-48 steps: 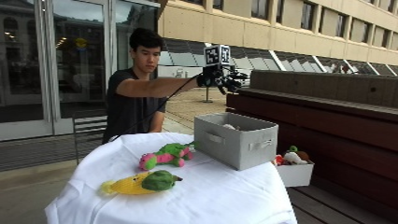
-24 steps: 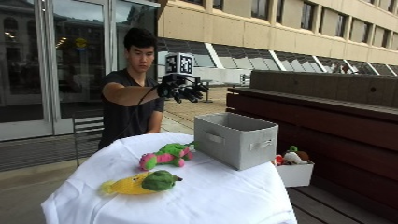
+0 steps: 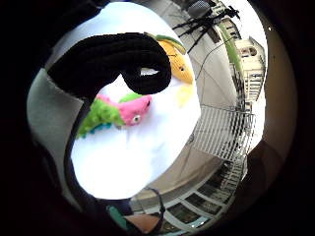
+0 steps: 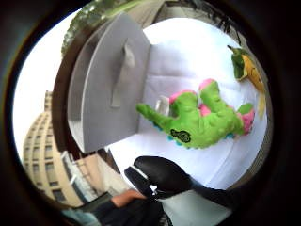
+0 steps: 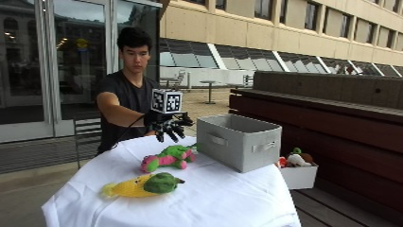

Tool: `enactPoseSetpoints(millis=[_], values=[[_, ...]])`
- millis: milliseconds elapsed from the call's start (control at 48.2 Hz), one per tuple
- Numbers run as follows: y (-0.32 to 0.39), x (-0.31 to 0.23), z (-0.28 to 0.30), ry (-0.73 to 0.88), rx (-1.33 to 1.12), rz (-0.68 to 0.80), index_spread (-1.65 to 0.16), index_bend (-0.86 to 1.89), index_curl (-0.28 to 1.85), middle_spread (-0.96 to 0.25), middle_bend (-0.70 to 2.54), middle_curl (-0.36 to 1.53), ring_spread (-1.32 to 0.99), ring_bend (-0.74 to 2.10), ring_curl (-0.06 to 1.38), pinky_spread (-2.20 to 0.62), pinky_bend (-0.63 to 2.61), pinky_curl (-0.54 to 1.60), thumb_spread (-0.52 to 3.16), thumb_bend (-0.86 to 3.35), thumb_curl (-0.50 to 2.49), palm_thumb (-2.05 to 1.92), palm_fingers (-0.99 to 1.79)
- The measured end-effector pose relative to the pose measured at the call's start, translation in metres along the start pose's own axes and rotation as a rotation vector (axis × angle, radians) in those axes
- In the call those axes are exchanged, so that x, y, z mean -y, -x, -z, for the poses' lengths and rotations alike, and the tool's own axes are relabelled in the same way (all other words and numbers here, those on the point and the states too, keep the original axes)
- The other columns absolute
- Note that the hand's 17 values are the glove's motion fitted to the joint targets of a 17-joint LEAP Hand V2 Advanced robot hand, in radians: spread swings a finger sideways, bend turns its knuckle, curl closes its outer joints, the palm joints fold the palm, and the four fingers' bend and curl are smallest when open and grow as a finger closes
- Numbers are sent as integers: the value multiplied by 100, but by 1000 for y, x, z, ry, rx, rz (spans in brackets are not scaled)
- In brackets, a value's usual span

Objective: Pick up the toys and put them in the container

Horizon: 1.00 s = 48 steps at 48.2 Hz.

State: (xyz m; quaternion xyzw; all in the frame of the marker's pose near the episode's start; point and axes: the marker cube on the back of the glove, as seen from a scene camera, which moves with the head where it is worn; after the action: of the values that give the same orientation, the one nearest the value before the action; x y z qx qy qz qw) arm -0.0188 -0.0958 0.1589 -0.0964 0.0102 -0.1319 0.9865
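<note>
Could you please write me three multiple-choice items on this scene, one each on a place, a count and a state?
1. Where does the green and pink plush toy lie?
A. inside the grey container
B. on the white tablecloth beside the grey container
C. on the ground under the table

2. How many toys lie on the tablecloth?
A. two
B. four
C. none

3. What is the gloved right hand doing?
A. gripping the yellow and green toy
B. pressing down on the container's rim
C. hanging above the green and pink toy with fingers spread, holding nothing

Answers:
1 B, the toy rests on the cloth next to the grey container.
2 A, only it and the yellow and green toy lie there.
3 C, the outside view shows the fingers splayed downward with a gap above the toy.
</note>
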Motion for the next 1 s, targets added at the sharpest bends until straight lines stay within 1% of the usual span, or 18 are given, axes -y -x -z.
enactPoseSetpoints(millis=[249, 311, 332, 352, 415, 518, 539, 601, 643, 705, 726, 788, 809, 892, 995], values=[[0, -6, -69, 99, 22, 29, -24, -3, 4, 6, 41, 47, -7, 93, 28, 3, 139, 37, 84, -7, 26, -6, -21], [0, -8, -84, 135, 13, 33, -24, -6, 2, 7, 44, 47, -7, 101, 30, 3, 139, 36, 84, -6, 27, -5, -18], [1, -9, -89, 144, 8, 35, -24, -2, 3, 7, 43, 47, -6, 96, 28, 3, 140, 37, 84, -6, 27, -6, -21], [2, -10, -94, 153, 2, 36, -23, -7, 1, 7, 45, 47, -7, 104, 31, 3, 139, 36, 83, -6, 27, -4, -17], [5, -14, -107, 159, -14, 33, -24, -9, -1, 8, 50, 49, -9, 117, 34, 2, 138, 36, 84, -3, 27, -1, -14], [6, -15, -114, 118, -8, 16, -23, -9, -2, 6, 63, 53, -15, 131, 38, 1, 138, 36, 90, 3, 30, 14, -10], [6, -16, -114, 110, -7, 13, -23, -10, -2, 5, 68, 54, -17, 137, 40, 0, 136, 35, 93, 10, 31, 25, -7], [6, -18, -116, 88, 0, 4, -23, -8, -2, 4, 76, 56, -21, 144, 42, -2, 137, 35, 96, 12, 32, 31, -7], [6, -19, -116, 74, 6, 2, -23, -7, -2, 2, 87, 59, -24, 149, 43, -6, 135, 35, 97, 14, 33, 37, -1], [6, -21, -116, 46, 21, -4, -23, -4, -2, -3, 99, 62, -27, 150, 44, -14, 141, 36, 101, 22, 36, 50, 9], [5, -21, -116, 32, 28, -5, -23, -2, -2, -4, 101, 62, -27, 149, 43, -19, 147, 37, 102, 25, 37, 56, 17], [3, -21, -114, -21, 51, -15, -23, -2, -1, -7, 104, 62, -29, 150, 43, -25, 152, 37, 105, 27, 38, 60, 21], [2, -21, -113, -40, 59, -20, -24, 1, -1, -8, 104, 62, -29, 151, 43, -28, 154, 38, 105, 28, 40, 63, 28], [0, -24, -109, -106, 86, -42, -25, 8, 0, -10, 105, 62, -30, 151, 42, -34, 152, 38, 104, 29, 42, 68, 38], [-3, -26, -103, -130, 80, -55, -26, 12, 1, -13, 108, 61, -31, 149, 42, -38, 146, 37, 96, 30, 47, 77, 58]])
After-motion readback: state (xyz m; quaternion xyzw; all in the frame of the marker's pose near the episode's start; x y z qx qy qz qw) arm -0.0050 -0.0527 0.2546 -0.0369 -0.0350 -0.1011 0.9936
